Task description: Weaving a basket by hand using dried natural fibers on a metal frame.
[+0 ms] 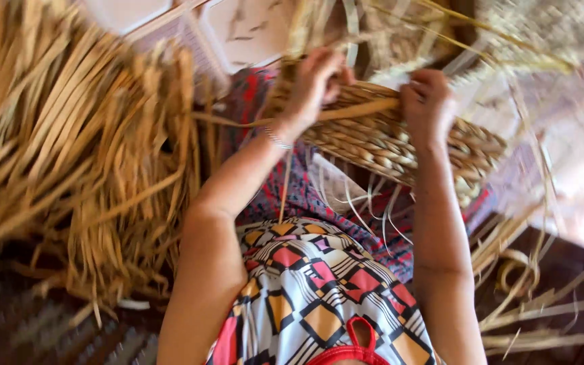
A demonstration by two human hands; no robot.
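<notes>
Patterned red, yellow and white garment fills lower centre; above it, at upper centre, left hand [315, 81] and right hand [428, 101] are both closed on pale, half-woven straw basket [386, 138], apparently mid-weave, next needing the flat loose strand [359, 109] tucked through.

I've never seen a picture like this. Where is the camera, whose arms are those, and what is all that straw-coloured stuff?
There is no machine here. The one camera sits on a person's head and looks down, so the arms are that person's own. Both hands grip a half-woven basket piece of plaited dry strips: the left hand on its near edge, the right hand on top, with a flat strip running between them. A big bundle of loose dry strips lies to the left. More strips lie on the dark floor at right.
</notes>
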